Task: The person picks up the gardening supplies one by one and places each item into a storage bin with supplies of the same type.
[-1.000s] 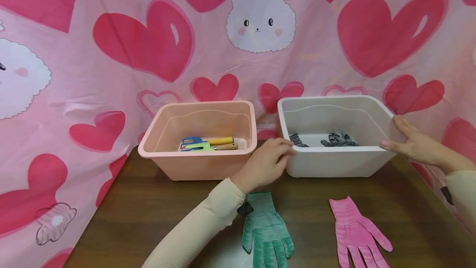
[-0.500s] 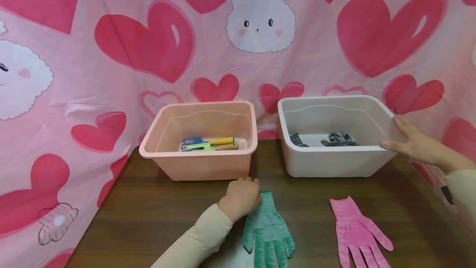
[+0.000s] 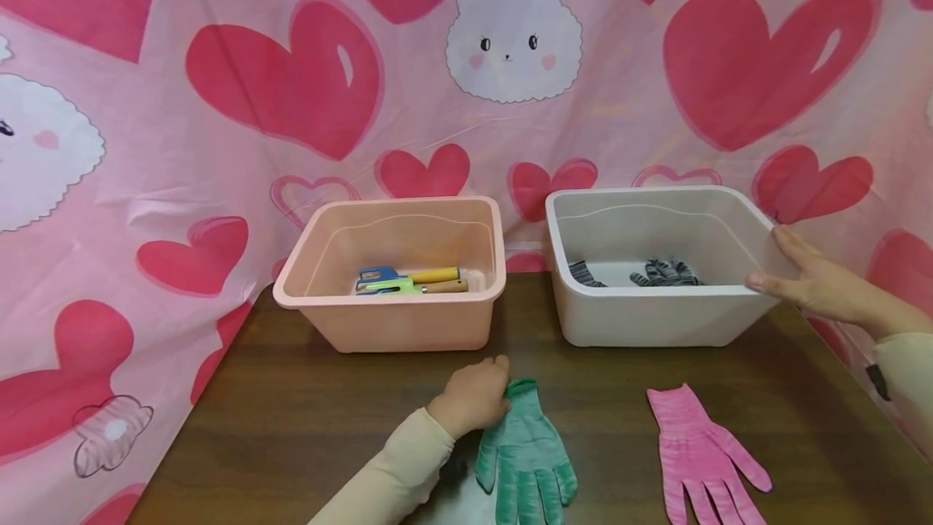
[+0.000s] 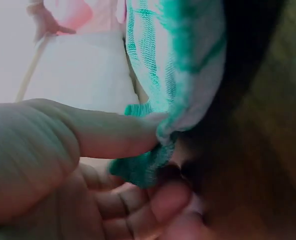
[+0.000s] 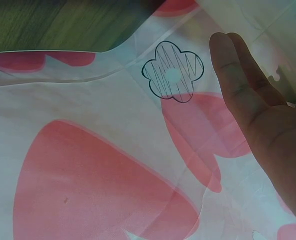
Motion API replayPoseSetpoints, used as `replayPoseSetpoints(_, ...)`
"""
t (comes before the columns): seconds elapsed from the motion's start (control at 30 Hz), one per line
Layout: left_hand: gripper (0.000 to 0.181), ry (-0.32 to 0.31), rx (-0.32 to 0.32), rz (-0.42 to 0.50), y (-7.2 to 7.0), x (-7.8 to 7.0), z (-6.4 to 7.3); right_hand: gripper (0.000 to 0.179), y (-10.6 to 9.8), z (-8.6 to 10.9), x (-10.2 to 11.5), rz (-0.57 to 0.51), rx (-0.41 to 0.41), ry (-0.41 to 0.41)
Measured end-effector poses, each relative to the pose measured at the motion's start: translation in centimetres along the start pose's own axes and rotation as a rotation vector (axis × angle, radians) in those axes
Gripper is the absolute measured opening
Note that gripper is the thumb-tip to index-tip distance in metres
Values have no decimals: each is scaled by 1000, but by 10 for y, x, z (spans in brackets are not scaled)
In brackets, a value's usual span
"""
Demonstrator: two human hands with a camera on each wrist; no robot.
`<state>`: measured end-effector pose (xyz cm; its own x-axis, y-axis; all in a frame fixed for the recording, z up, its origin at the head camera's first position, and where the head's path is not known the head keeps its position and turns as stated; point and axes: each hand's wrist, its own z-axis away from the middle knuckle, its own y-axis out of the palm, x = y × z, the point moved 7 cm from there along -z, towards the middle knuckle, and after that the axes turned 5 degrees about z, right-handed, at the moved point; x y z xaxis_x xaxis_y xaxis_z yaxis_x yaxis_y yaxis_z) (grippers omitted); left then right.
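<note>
My left hand pinches the cuff of a green knit glove between thumb and fingers. In the left wrist view the cuff bunches beneath the thumb. The glove's fingers lie towards the front of the table. Against the right side and front corner of a white bin rests my right hand, its fingers straight. Inside that bin are dark grey striped gloves, partly hidden by the front wall. A pink glove lies flat to the right of the green one.
A peach bin stands left of the white bin, with a gap between them. Small garden tools with blue, green and yellow parts lie in it. Behind the wooden table hangs a pink cloth with hearts and rabbits.
My left hand has come from the white bin's left front corner down and left to the green glove, and now grips its cuff. My right hand has stayed at the white bin.
</note>
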<state>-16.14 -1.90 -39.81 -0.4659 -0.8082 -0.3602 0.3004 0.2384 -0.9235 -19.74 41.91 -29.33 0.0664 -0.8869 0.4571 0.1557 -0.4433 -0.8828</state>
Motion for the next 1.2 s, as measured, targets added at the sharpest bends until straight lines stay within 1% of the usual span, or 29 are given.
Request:
replayPoseSetpoints(0.1, 23, 55, 9, 118, 1, 2, -4, 112, 0, 0, 0, 4, 0, 0)
replayPoseSetpoints(0.2, 27, 82, 3, 238, -2, 3, -7, 112, 0, -1, -1, 7, 2, 1)
replayPoseSetpoints(0.27, 25, 97, -5, 335, -5, 3, -9, 112, 0, -1, -1, 6, 3, 2)
replayPoseSetpoints(0.3, 22, 103, -10, 392, -7, 3, -10, 112, 0, -1, -1, 6, 4, 2)
replayPoseSetpoints(0.4, 10, 118, -13, 623, -11, 3, -12, 113, 0, -1, -1, 7, 4, 1)
replayPoseSetpoints(0.5, 4, 114, -4, 836, -12, 4, -13, 113, 0, -1, -1, 11, 2, -5)
replayPoseSetpoints(0.53, 4, 111, -2, 892, -12, 4, -14, 113, -1, -1, -1, 11, 1, -6)
replayPoseSetpoints(0.6, 7, 108, 5, 967, -11, 4, -14, 113, 0, -2, -1, 11, 1, -7)
replayPoseSetpoints(0.7, 12, 128, 20, 1053, -11, 2, -14, 112, -1, -2, -1, 9, 1, -8)
replayPoseSetpoints(0.77, 16, 153, 26, 1095, -12, 0, -15, 112, -1, -1, -1, 7, 3, -7)
replayPoseSetpoints(0.83, 19, 180, 17, 1122, -14, -2, -15, 112, -1, -2, -1, 6, 2, -8)
replayPoseSetpoints(0.93, 24, 205, -17, 1144, -17, -5, -16, 111, -1, -2, -1, 6, 0, -10)
replayPoseSetpoints(1.07, 30, 227, -82, 1157, -22, -8, -18, 111, -1, -2, 0, 3, -1, -13)
replayPoseSetpoints(1.2, 26, 259, -158, 1156, -27, -12, -20, 111, -2, -1, 2, 6, -6, -15)
